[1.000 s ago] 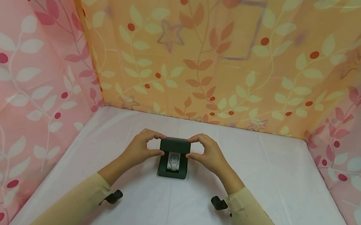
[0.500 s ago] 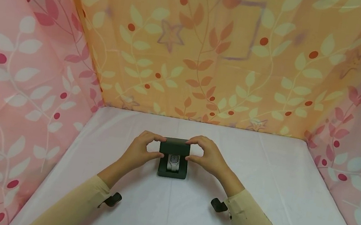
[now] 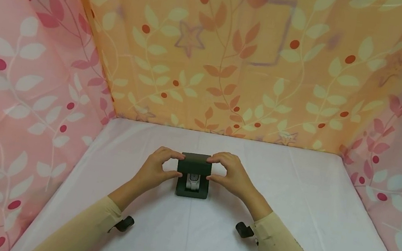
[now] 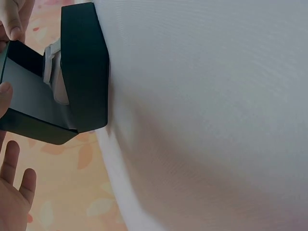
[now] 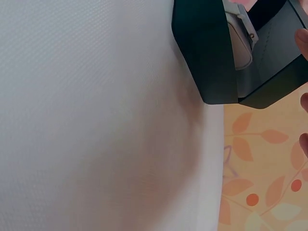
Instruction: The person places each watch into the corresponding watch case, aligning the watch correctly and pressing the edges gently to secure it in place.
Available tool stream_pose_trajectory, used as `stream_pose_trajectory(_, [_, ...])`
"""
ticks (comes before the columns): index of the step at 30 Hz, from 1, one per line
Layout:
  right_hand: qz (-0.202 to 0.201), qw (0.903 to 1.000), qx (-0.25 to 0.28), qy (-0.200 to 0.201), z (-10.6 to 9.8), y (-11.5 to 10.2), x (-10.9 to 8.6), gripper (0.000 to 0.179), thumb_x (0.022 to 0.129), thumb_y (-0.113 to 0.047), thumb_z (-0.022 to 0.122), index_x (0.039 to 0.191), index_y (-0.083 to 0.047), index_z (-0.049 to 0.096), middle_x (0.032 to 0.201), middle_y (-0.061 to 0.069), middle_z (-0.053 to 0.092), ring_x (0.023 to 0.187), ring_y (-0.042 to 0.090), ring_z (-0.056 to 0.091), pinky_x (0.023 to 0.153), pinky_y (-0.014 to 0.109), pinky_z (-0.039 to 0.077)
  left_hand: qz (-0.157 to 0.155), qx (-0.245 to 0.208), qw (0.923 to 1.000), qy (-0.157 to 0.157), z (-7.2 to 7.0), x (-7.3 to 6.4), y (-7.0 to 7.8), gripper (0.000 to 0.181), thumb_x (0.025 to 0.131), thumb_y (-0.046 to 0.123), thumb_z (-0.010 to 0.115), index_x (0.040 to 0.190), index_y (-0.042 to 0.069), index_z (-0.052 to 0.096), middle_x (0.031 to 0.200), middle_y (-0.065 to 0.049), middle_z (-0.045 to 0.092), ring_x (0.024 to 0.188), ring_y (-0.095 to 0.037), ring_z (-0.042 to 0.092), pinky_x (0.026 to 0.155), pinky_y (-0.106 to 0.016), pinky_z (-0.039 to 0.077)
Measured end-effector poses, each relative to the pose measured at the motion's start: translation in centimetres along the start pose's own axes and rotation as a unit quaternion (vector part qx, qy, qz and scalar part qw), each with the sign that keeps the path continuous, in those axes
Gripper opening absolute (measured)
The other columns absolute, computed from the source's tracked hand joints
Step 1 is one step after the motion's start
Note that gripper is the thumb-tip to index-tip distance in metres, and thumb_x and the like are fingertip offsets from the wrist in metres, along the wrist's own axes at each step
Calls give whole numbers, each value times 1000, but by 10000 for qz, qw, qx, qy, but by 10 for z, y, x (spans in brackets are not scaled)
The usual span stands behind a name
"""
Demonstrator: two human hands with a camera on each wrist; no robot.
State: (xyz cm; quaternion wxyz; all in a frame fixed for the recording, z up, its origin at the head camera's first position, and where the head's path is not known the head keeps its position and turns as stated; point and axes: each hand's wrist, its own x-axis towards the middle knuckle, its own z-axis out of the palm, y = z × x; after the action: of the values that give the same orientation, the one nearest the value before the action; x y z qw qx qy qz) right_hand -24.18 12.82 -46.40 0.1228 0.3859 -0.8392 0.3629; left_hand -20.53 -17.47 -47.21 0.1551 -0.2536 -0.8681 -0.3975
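A dark green watch box (image 3: 191,194) stands on the white cloth, with its hinged lid (image 3: 194,166) part-way down. Inside, a pale wristwatch (image 3: 193,184) is wrapped on a cushion (image 4: 60,86); the lid hides the upper part of its face in the head view. My left hand (image 3: 154,168) pinches the lid's left side between thumb and fingers. On the other side my right hand (image 3: 231,178) does the same. In the right wrist view the watch (image 5: 245,31) shows between the box base (image 5: 204,53) and the lid, and only some fingertips appear.
White cloth (image 3: 183,237) covers the table under both arms. A yellow leaf-patterned curtain (image 3: 227,59) hangs behind the far edge, with pink patterned curtains (image 3: 21,114) along the sides. A small black camera (image 3: 125,223) sits at each wrist.
The lid has tilted further forward and down over the watch, and more of its top now shows. Both hands have turned slightly with it. The box base has stayed in place.
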Motion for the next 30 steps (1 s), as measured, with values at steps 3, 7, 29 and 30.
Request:
stream_pose_trajectory(3, [19, 9999, -100, -43, -1, 0, 0, 53, 76, -29, 92, 123, -22, 69, 124, -8, 68, 125, 17, 57, 113, 51, 36, 103, 62, 9999, -37, -1, 0, -2, 56, 76, 20, 92, 127, 25, 70, 124, 9, 67, 118, -14, 55, 97, -43, 51])
stream_pose_trajectory(7, [51, 9999, -80, -40, -1, 0, 0, 52, 76, -29, 92, 123, -22, 70, 123, -8, 69, 125, 17, 57, 113, 52, 36, 199, 185, 9996, -109, -3, 0, -3, 59, 76, 22, 92, 131, 25, 69, 123, 7, 66, 118, -17, 54, 95, -44, 50])
stream_pose_trajectory(29, [-625, 9972, -405, -27, 10, 1, -12, 54, 77, -30, 91, 125, -21, 68, 131, -6, 67, 130, 21, 54, 111, 50, 34, 1154, 671, 9908, -202, -2, -6, -7, 55, 74, 22, 94, 125, 17, 71, 125, 6, 70, 116, -17, 55, 101, -45, 45])
stream_pose_trajectory(30, [-644, 9970, -424, -30, 11, 1, -13, 55, 78, -30, 91, 127, -20, 68, 132, -5, 67, 131, 21, 54, 112, 51, 33, 1222, 724, 9896, -207, -2, -6, -7, 55, 75, 22, 94, 124, 17, 71, 125, 5, 71, 116, -18, 56, 102, -45, 44])
